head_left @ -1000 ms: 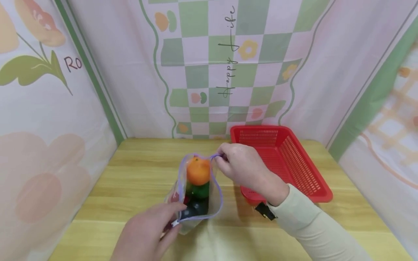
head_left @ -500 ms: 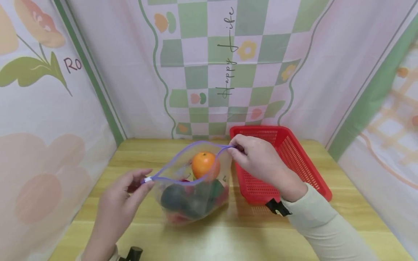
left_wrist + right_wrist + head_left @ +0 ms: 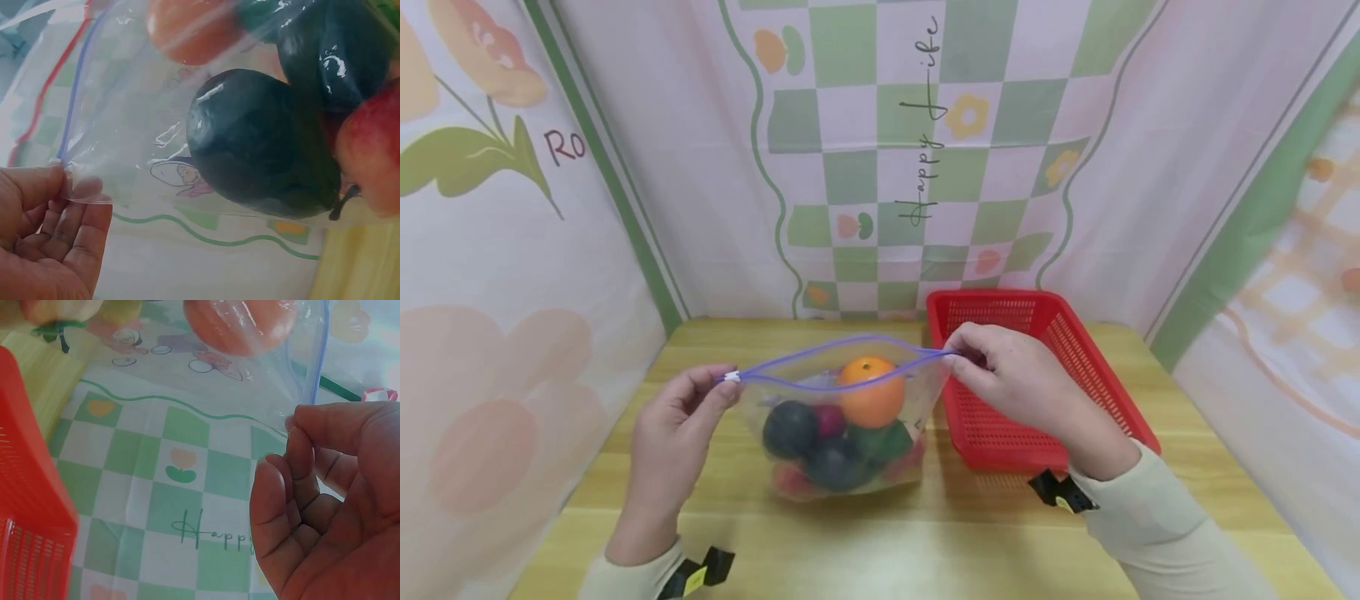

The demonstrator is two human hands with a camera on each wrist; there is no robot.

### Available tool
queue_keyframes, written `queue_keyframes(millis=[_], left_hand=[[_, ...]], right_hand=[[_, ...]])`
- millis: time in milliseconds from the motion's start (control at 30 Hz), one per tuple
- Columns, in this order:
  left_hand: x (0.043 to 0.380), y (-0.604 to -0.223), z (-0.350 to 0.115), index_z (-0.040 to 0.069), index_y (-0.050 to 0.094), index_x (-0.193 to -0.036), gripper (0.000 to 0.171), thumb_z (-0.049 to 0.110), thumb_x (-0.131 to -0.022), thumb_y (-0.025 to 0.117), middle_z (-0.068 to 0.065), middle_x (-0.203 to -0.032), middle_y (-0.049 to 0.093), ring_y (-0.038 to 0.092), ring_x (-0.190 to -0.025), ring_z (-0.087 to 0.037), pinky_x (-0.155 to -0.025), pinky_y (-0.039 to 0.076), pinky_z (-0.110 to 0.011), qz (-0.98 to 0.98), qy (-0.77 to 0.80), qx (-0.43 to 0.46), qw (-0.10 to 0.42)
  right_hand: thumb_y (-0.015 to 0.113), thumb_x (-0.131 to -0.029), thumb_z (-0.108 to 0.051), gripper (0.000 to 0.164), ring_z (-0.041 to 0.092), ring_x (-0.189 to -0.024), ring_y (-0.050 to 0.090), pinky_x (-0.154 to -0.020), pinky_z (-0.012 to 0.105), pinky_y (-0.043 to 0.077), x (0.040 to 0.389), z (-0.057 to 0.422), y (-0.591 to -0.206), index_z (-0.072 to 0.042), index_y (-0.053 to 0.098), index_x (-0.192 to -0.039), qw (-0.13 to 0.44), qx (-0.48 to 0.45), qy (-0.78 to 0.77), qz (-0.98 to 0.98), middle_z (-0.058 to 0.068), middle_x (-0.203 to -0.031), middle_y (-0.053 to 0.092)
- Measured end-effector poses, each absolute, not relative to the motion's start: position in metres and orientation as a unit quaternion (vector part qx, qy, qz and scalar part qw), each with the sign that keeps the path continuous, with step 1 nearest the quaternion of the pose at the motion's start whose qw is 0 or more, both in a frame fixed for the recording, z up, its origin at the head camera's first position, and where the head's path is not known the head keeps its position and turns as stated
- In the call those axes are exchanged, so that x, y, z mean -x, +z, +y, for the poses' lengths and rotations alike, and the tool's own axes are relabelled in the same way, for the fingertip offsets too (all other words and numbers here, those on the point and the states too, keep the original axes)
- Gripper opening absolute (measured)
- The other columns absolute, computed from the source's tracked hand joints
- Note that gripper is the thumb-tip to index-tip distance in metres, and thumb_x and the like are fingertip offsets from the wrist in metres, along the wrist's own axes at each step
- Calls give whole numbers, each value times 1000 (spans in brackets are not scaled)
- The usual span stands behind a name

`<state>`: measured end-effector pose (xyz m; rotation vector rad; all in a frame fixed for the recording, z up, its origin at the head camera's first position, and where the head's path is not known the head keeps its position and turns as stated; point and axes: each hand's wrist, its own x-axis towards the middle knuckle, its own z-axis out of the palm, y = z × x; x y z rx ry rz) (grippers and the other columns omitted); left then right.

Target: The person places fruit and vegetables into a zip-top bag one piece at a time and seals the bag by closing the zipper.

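Note:
A clear zip bag (image 3: 760, 396) with a purple zip edge hangs between both hands, its mouth partly spread. My left hand (image 3: 673, 442) pinches the left corner by the white slider (image 3: 732, 377). At the opposite corner, my right hand (image 3: 1022, 383) pinches the zip edge between thumb and index finger. Inside lie an orange (image 3: 871, 396) on top, dark round fruits (image 3: 790, 429), a green one (image 3: 880, 442) and reddish ones. In the left wrist view a dark fruit (image 3: 250, 144) presses against the film beside a red apple-like fruit (image 3: 375, 150).
A red plastic basket (image 3: 958, 442) stands on the right side of the wooden table (image 3: 880, 550), partly behind my right hand. Patterned cloth (image 3: 850, 125) hangs behind the table and at both sides. Black camera mounts are strapped to both wrists.
My left hand has moved left and away from me, stretching the bag mouth wide and narrow. My right hand has shifted right. The bag has turned from end-on to broadside.

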<state>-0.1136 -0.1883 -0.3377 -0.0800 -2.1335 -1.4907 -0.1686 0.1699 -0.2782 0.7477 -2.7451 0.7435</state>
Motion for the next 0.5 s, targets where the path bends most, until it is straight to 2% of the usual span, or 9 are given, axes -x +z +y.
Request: queue_keyframes(millis=[133,367,500], left_hand=[[118,-345,-190,8,70,-103,20,22,-89,69,-5,-88,71,67,-79,-15,-71,56,-23,-765,-589,15,259],[125,-353,-193,-4,65,-97,20,9,-85,72,-11,-86,70,68,-74,-18,-73,57,-28,-696,-671,9,256],[126,-355,-193,-6,64,-96,18,6,-85,72,-11,-86,71,69,-73,-18,-73,57,-28,-678,-686,20,262]], right_hand=[[67,-90,-27,7,12,-64,47,-55,28,44,170,167,-282,-28,60,-92,110,-257,241,-929,-7,-72,50],[69,-88,-28,10,10,-72,50,-63,28,47,170,161,-280,-25,61,-93,131,-272,219,-928,-10,-80,54],[70,-87,-32,19,11,-81,53,-73,31,50,169,158,-275,-24,61,-102,123,-276,203,-931,-9,-90,58]])
